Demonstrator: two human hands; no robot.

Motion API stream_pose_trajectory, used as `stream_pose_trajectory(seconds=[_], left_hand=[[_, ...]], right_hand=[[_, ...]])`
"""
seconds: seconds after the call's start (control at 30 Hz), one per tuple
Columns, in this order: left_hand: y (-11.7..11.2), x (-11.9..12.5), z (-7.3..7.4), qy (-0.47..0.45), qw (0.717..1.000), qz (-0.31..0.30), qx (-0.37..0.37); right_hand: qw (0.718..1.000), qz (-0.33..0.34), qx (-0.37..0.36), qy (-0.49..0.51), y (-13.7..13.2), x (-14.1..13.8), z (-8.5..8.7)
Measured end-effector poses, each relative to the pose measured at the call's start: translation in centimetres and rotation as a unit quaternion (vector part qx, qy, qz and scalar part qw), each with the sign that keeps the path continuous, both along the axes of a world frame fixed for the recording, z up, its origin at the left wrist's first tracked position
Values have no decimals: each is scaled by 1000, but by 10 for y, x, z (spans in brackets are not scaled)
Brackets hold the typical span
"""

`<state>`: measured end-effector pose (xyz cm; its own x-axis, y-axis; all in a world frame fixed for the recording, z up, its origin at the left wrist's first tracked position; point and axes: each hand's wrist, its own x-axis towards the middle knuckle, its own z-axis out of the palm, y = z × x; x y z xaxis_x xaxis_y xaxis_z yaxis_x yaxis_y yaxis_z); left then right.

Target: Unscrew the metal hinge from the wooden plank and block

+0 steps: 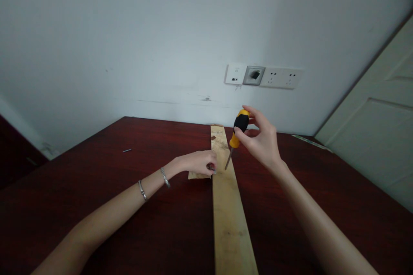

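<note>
A long pale wooden board (230, 219) runs away from me across the dark red table. My right hand (260, 137) grips a screwdriver (239, 128) by its yellow and black handle. Its shaft slants down, with the tip over or against the board; I cannot tell which. My left hand (201, 162) is closed at the board's left edge, fingers curled. Something small and dark shows at its fingertips, too unclear to name. Under this hand a shorter wooden piece (199, 175) sticks out to the left of the board.
The dark red table (155, 232) meets a white wall at the back. A small thin metal piece (127, 150) lies on it at left. Wall sockets (282, 78) sit above the far edge. On the right stands a white panelled door (380, 120), with a narrow strip (311, 142) near it.
</note>
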<state>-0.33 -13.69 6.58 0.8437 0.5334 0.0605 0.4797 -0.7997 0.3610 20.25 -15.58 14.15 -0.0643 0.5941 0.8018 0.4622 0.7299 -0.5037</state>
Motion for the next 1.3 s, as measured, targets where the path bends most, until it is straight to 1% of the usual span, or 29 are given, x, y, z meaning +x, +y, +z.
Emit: stream_pose_trajectory(seconds=[0.27, 0.43, 0.53, 0.8, 0.97, 1.13, 1.3], left_hand=[[-4, 4, 5, -8, 1000, -17, -14], [-4, 5, 3, -8, 999, 3, -31], [-3, 4, 1, -8, 1000, 14, -27], [-5, 5, 1, 9, 1000, 20, 1], [-6, 5, 0, 5, 1000, 18, 3], [-7, 5, 3, 12, 999, 42, -5], [-4, 3, 2, -9, 999, 36, -10]], right_hand=[[1000, 0, -6, -2, -2, 0, 1], [1000, 3, -9, -2, -4, -1, 2], [1000, 1, -9, -5, -4, -1, 3], [1000, 3, -10, -5, -4, -2, 3], [1000, 4, -14, -1, -5, -1, 4], [1000, 7, -15, -4, -5, -2, 4], [1000, 5, -9, -5, -5, -1, 3]])
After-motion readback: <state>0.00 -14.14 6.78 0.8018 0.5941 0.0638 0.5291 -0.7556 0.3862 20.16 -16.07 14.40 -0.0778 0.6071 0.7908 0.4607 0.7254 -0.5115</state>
